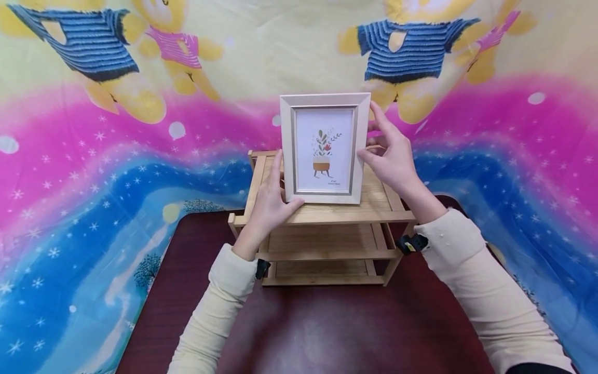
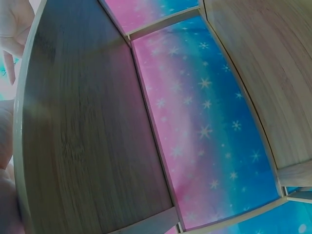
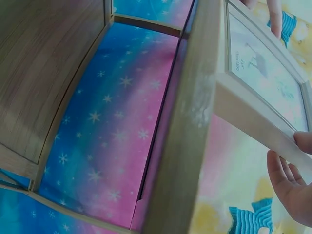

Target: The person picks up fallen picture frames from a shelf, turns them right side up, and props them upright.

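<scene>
A white picture frame (image 1: 325, 148) with a potted-plant print stands nearly upright above the top board of a wooden three-tier shelf (image 1: 385, 205). Its lower edge overlaps that board in the head view; whether it touches is unclear. My left hand (image 1: 269, 203) holds the lower left corner, thumb on the front, fingers along the side. The right hand (image 1: 394, 158) pinches the right side, thumb in front and fingers behind. From the right wrist, the frame's side (image 3: 258, 124) shows between right thumb and fingers. Only part of the left hand (image 2: 6, 146) appears in the left wrist view.
The shelf stands on a dark red-brown table (image 1: 317, 327). Behind and on both sides hangs a cloth (image 1: 93, 171) printed with bears and snowflakes. Two lower boards (image 1: 322, 239) sit under the top one. A dark strap (image 1: 412, 243) is on the right wrist.
</scene>
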A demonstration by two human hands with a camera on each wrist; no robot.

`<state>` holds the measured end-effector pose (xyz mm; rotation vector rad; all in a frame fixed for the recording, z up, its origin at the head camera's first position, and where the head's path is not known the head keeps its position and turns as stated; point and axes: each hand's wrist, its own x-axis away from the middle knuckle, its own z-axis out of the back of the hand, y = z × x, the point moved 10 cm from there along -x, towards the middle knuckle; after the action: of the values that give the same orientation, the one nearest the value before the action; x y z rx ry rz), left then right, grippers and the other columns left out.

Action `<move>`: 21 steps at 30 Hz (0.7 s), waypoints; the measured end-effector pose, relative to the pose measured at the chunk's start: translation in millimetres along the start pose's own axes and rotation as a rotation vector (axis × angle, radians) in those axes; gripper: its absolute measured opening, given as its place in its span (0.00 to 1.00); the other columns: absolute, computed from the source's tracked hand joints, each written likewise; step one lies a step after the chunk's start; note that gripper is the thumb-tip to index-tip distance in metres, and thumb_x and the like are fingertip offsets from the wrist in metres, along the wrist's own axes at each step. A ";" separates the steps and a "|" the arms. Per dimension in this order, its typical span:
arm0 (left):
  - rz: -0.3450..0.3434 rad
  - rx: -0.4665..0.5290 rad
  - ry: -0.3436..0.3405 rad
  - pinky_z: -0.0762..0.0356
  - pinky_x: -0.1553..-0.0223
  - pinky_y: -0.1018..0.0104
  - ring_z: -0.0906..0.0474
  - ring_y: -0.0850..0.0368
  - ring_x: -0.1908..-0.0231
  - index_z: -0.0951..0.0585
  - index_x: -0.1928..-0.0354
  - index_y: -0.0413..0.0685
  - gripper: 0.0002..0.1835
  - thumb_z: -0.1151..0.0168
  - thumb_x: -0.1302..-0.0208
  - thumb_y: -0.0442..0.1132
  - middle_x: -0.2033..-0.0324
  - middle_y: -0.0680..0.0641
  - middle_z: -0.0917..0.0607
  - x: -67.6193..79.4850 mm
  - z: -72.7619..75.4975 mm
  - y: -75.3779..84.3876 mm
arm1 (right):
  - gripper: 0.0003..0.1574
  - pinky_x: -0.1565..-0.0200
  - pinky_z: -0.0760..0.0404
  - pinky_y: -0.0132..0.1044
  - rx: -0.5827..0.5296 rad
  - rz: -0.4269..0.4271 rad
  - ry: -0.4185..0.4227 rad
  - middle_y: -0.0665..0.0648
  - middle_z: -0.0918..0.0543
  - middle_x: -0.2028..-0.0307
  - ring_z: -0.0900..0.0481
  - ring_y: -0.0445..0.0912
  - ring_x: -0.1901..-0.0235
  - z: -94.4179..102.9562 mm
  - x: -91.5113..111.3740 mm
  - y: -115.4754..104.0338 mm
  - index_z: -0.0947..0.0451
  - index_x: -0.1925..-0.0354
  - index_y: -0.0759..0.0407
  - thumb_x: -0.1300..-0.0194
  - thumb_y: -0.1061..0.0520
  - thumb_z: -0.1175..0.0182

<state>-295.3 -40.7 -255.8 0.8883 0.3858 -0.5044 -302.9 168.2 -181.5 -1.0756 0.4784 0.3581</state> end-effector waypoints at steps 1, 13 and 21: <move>-0.002 -0.001 0.002 0.23 0.65 0.58 0.25 0.50 0.65 0.58 0.29 0.49 0.55 0.31 0.53 0.32 0.59 0.40 0.23 0.4 0.5 0.1 | 0.50 0.56 0.23 0.34 0.000 0.008 0.001 0.60 0.27 0.50 0.22 0.49 0.60 -0.3 -0.4 -0.3 0.49 0.31 0.44 0.45 0.71 0.41; -0.129 0.013 0.034 0.23 0.63 0.63 0.24 0.52 0.65 0.53 0.31 0.47 0.48 0.38 0.51 0.23 0.59 0.39 0.20 8.4 6.7 8.9 | 0.55 0.53 0.24 0.41 0.063 0.072 -0.040 0.61 0.27 0.50 0.23 0.51 0.55 -4.3 -11.5 -1.0 0.54 0.30 0.38 0.45 0.74 0.45; -0.198 0.027 0.075 0.22 0.67 0.68 0.22 0.52 0.68 0.50 0.32 0.45 0.46 0.40 0.52 0.20 0.62 0.38 0.20 15.5 8.3 16.6 | 0.56 0.53 0.24 0.45 0.039 0.080 -0.072 0.64 0.29 0.46 0.24 0.55 0.54 -7.6 -17.8 -0.1 0.57 0.29 0.40 0.45 0.76 0.47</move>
<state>-272.3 -42.7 -248.5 0.9018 0.5397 -0.6611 -319.4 160.5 -174.9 -1.0043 0.4634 0.4554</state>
